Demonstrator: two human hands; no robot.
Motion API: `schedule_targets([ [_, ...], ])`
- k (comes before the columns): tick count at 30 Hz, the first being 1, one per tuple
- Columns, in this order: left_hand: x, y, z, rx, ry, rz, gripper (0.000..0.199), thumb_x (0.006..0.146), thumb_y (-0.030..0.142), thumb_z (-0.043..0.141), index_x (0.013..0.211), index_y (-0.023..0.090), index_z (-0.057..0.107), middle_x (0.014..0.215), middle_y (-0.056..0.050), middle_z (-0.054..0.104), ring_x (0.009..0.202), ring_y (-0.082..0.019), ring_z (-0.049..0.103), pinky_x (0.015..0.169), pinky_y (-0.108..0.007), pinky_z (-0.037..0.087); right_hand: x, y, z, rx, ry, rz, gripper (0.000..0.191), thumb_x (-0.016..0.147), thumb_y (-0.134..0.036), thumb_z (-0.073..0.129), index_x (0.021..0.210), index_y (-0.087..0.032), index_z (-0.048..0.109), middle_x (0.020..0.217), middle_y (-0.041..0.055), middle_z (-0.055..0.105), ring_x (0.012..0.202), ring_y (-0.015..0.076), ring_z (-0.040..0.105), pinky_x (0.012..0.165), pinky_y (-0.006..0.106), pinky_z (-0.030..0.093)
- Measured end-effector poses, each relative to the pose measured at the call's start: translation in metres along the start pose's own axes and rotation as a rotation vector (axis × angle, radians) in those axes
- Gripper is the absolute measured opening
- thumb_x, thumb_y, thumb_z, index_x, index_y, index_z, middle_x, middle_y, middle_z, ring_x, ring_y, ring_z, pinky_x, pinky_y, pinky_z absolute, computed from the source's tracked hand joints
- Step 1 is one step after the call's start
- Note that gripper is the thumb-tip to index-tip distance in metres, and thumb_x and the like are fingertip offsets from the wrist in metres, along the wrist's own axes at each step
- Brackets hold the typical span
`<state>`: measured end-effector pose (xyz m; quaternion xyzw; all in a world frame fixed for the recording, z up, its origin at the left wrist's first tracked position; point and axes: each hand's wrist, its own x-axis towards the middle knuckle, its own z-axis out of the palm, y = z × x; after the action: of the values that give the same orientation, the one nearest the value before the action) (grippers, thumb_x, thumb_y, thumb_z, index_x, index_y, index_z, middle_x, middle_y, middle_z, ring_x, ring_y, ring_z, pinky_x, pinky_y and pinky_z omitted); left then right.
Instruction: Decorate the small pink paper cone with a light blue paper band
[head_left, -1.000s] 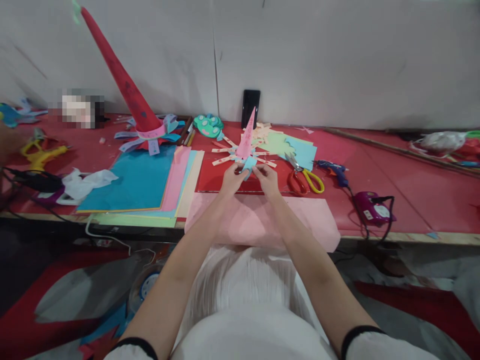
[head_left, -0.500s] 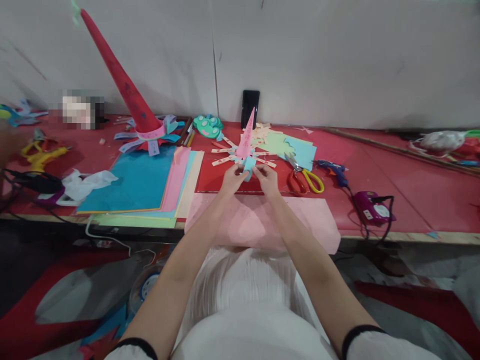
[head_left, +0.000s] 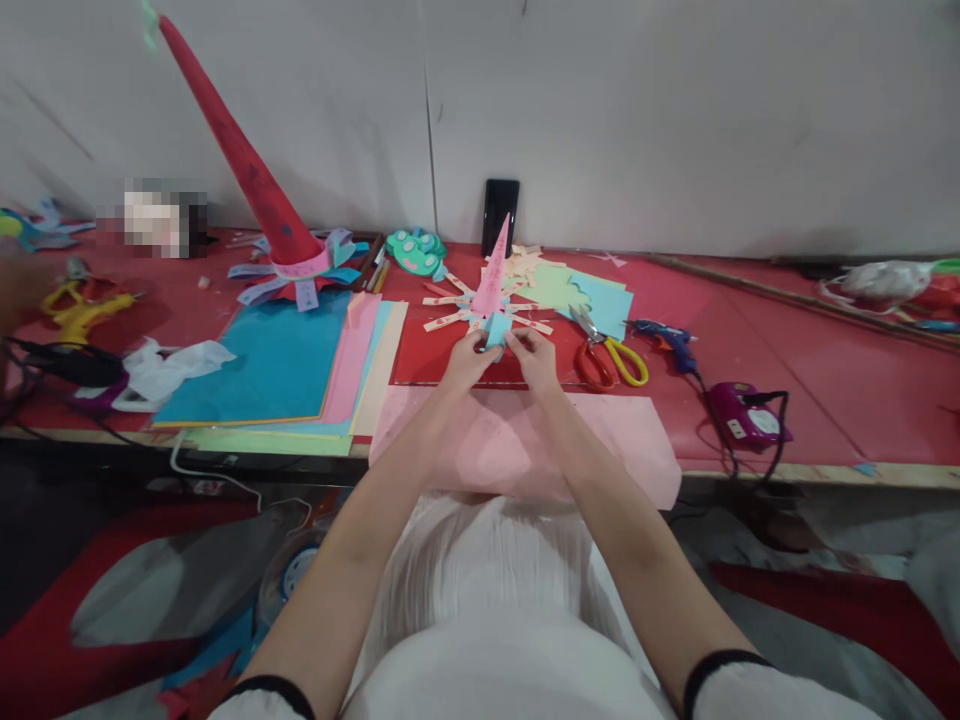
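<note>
Between my hands is a small light-blue paper piece (head_left: 498, 330), pinched from both sides. My left hand (head_left: 469, 360) is closed on its left edge, and my right hand (head_left: 535, 359) grips its right edge with the fingertips. Just behind it stands a pink paper cone (head_left: 493, 280) with writing on it. Cream paper strips with red marks (head_left: 445, 322) spread out around the cone's base. Under my hands lies a red sheet (head_left: 427, 355), with a pink sheet (head_left: 517, 430) along the table edge in front of me.
Scissors (head_left: 611, 355) with red and yellow handles lie right of my hands, near a blue glue gun (head_left: 675, 345) and a purple power box (head_left: 750, 415). Stacked coloured sheets (head_left: 259, 360) and a tall red cone (head_left: 247, 150) stand left. A phone (head_left: 499, 205) leans against the wall.
My fingers have shifted very slightly on the light-blue paper piece, which tilts a little differently. Everything else stays in place.
</note>
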<state>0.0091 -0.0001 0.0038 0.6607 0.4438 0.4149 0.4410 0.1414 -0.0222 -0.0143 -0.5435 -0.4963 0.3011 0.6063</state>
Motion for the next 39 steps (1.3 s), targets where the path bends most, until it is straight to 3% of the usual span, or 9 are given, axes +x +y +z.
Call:
schedule_targets([
  [19,0.0,0.016,-0.002,-0.095,0.145,-0.06,0.008,0.066,0.01,0.058,0.065,0.017,0.055,0.069,0.002,0.062,0.072,-0.011,0.058,0.076,-0.024,0.044,0.001,-0.002,0.0,0.02,0.021,-0.006,0.031,0.068,-0.05,0.063,0.072,-0.019,0.062,0.073,0.0018,0.064,0.07,0.0143,0.056,0.072,0.031,0.046],
  [27,0.002,0.009,-0.003,-0.12,0.098,-0.029,0.003,0.068,0.013,0.059,0.07,0.016,0.058,0.073,0.001,0.065,0.073,-0.012,0.059,0.077,-0.025,0.046,-0.003,-0.008,0.002,-0.012,-0.066,-0.044,0.033,0.068,-0.053,0.063,0.071,-0.02,0.062,0.073,0.0016,0.065,0.071,0.0148,0.057,0.071,0.03,0.047],
  [39,0.003,-0.002,-0.001,-0.081,0.062,0.039,0.005,0.068,0.018,0.061,0.071,0.016,0.058,0.074,-0.001,0.063,0.072,-0.012,0.057,0.074,-0.026,0.044,-0.002,-0.005,0.001,-0.028,-0.017,-0.036,0.029,0.07,-0.048,0.061,0.075,-0.019,0.062,0.08,0.0032,0.067,0.075,0.0155,0.059,0.073,0.031,0.048],
])
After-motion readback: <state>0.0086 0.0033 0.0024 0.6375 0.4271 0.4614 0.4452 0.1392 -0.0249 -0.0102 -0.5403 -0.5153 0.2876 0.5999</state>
